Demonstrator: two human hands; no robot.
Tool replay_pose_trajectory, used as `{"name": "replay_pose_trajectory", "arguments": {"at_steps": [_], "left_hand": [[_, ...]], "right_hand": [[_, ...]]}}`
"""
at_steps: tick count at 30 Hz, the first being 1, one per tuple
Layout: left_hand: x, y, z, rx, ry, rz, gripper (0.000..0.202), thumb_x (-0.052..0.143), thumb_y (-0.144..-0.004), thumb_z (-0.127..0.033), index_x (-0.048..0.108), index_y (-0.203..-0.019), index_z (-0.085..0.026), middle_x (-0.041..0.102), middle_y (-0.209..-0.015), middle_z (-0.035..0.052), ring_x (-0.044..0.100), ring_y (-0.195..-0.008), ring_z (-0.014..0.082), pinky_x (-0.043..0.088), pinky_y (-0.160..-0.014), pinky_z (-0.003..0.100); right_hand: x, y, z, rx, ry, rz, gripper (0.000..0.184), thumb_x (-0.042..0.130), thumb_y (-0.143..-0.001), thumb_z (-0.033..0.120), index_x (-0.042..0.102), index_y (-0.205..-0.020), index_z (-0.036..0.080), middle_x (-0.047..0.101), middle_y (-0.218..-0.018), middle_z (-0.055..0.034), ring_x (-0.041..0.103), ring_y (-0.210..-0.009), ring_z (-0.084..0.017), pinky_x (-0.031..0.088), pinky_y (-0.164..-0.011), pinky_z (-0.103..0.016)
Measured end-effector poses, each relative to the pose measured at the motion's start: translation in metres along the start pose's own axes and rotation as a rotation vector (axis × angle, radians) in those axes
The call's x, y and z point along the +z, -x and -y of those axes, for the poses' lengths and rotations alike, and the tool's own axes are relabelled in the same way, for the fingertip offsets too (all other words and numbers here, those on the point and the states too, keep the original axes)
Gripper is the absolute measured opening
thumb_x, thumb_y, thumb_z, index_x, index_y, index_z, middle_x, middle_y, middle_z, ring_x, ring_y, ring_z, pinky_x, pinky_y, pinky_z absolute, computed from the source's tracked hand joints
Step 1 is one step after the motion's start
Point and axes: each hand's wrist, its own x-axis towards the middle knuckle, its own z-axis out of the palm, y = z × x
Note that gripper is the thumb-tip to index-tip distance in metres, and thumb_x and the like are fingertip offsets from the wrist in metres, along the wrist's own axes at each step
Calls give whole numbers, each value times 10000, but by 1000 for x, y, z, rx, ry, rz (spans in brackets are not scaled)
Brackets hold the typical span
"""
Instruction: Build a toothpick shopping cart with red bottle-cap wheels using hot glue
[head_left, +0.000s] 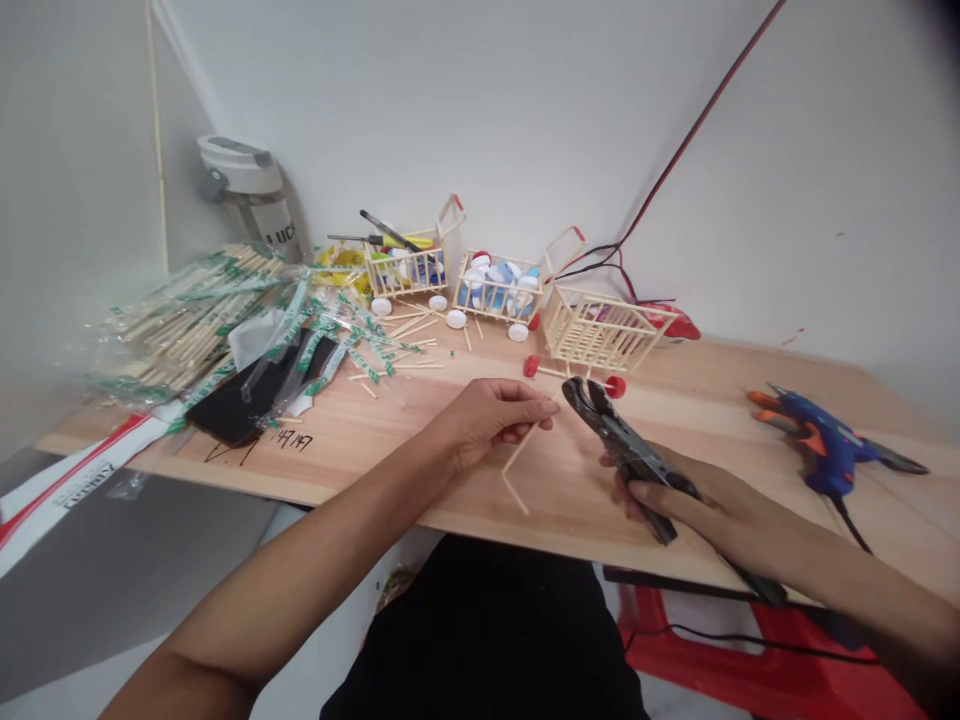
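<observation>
My left hand (504, 418) pinches a thin wooden stick (519, 453), which runs down toward me and has an angled piece at its lower end. In my right hand (694, 497) are black hand cutters (621, 443); their jaws point up and left, close to the stick's upper end. Whether the jaws touch the stick I cannot tell. Just beyond the cutters stands a small cart basket (600, 330) made of sticks, with red wheels (616, 386) at its near side. Two similar carts, one a cart with white wheels (499, 295) and one a cart with tools in it (405, 265), hold bottle caps.
A blue glue gun (829, 435) lies at the right with its cord over the table edge. Bundled sticks in plastic (202, 320), a black phone (255, 395) and a bottle (251, 190) fill the left. Loose sticks (405, 345) are scattered midway. A red stool (712, 640) is below.
</observation>
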Motion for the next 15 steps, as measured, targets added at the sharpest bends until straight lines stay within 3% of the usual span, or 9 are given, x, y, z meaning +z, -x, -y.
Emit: {"name": "replay_pose_trajectory", "arguments": {"at_steps": [3, 6, 15], "left_hand": [[-1, -1, 1, 3, 20, 12, 327, 874, -576, -357, 691, -675, -105, 641, -663, 31, 401, -535, 41, 221, -489, 217], [-2, -1, 2, -7, 45, 16, 330, 889, -547, -330, 682, -667, -103, 642, -648, 28, 418, -536, 44, 228, -492, 214], [-4, -3, 1, -79, 81, 19, 381, 919, -465, -288, 633, -620, -90, 645, -635, 37, 430, -511, 39, 229, -473, 204]], "right_hand": [[0, -10, 9, 19, -21, 120, 497, 485, -878, 570, 662, -1156, 199, 734, -932, -67, 693, -818, -236, 578, -745, -370], [2, -16, 18, 24, 12, 95, 548, 492, -863, 605, 658, -1208, 212, 737, -998, -75, 695, -864, -253, 566, -785, -387], [0, -19, 30, 15, 146, 104, 561, 425, -878, 623, 673, -1141, 193, 698, -763, -58, 639, -670, -240, 528, -686, -390]]}}
